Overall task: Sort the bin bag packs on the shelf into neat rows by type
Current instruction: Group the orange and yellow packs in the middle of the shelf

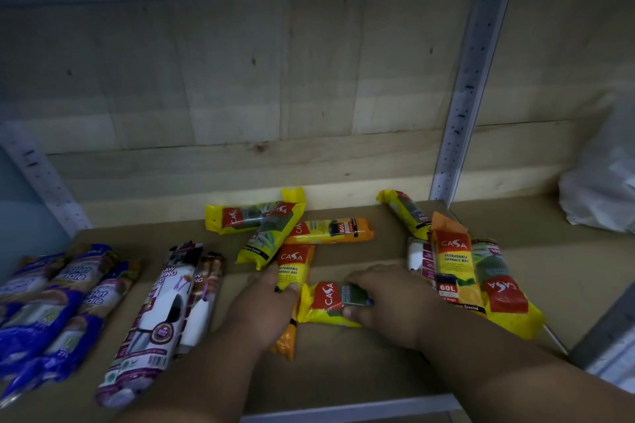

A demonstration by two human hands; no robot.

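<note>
Bin bag packs lie scattered on the brown shelf board (343, 361). My left hand (264, 309) grips an orange CASA pack (293, 271) that lies lengthwise under it. My right hand (388, 302) holds a yellow CASA pack (326, 302) lying crosswise beside it. Behind them two yellow packs (271, 233) cross each other, with another orange pack (330, 231) to their right. At the right, an orange pack (453, 261) and yellow packs (505, 288) lie together. Blue packs (51, 306) and purple-white drawstring packs (165, 316) lie in rows at the left.
A wooden back wall (275, 96) closes the shelf. Grey metal uprights stand at the left (44, 182) and at the right (464, 106). A crumpled white plastic bag (604, 182) sits in the adjoining bay at far right. The metal front rail (343, 412) runs below my arms.
</note>
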